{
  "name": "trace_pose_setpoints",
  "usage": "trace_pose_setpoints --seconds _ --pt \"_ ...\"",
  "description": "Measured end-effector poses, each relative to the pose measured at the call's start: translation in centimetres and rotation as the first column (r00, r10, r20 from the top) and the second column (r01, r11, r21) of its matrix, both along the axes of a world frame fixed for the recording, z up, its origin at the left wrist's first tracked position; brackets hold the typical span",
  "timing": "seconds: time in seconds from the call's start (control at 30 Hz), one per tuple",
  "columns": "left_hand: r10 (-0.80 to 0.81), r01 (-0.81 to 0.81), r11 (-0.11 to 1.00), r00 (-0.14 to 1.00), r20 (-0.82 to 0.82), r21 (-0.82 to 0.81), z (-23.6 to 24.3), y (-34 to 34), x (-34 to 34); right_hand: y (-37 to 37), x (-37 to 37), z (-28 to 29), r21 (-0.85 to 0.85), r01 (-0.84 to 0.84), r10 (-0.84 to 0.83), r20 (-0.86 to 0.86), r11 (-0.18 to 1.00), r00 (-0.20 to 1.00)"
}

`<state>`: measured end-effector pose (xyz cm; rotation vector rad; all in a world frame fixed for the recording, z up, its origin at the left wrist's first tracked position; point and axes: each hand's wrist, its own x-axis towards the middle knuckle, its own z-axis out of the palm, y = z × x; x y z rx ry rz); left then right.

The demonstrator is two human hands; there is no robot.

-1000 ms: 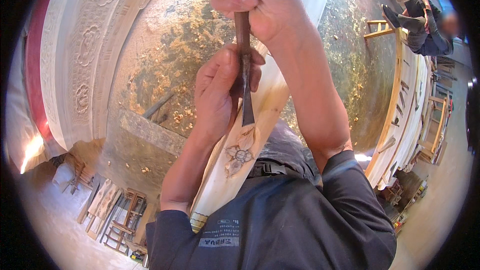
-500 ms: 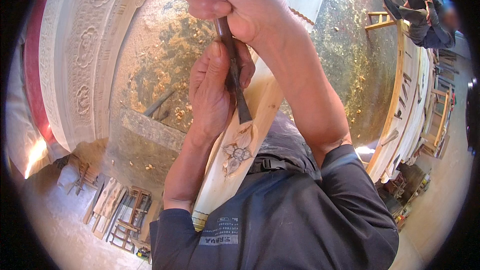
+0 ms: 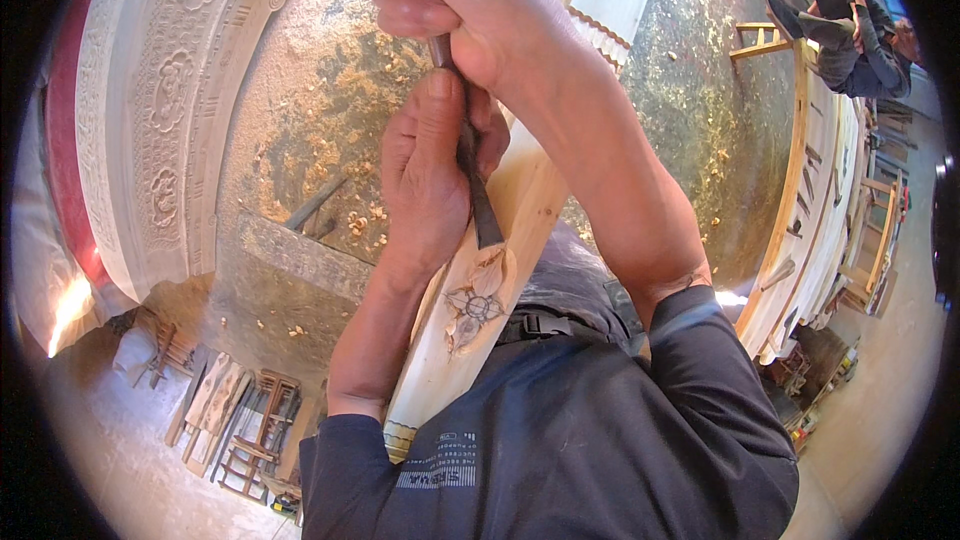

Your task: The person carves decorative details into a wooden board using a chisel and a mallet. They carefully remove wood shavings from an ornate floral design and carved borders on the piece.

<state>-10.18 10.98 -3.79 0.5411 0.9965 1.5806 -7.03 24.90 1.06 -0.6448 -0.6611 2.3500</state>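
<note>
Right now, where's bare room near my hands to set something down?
The plank looks bare in two patches: between the carved flower and your dark shirt, and, more narrowly, between the chisel and your right forearm. It's crowded where your left hand and right hand grip the chisel, and on the tool-lined bench.

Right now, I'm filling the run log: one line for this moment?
left hand: around chisel; right hand: gripping handle; tip: at carved flower on board
</note>
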Motion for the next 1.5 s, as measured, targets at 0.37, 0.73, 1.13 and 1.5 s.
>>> trace_pose_setpoints --seconds 0.37,0.73,1.13,1.5 --pt "0.045 -0.045 0.999 0.999 0.022 -0.021 -0.3 -0.2 0.1 -0.4 -0.7 1.3 -0.023 -0.046 0.05 0.177 0.999 0.983" --pt "0.038 -0.042 0.995 0.998 -0.041 -0.088 -0.2 -0.2 0.1 -0.2 -0.5 -0.2 -0.023 -0.108 0.11 0.142 0.994 0.984" --pt "0.046 -0.046 0.996 0.999 -0.003 -0.074 -0.3 -0.2 0.2 -0.1 -1.7 -2.0 -0.005 -0.004 0.004 0.16 1.0 0.987" --pt "0.066 -0.07 0.994 0.997 -0.049 -0.085 -0.4 -0.5 0.3 -0.3 -1.0 -1.3 -0.058 -0.104 0.113 0.174 0.993 0.978"
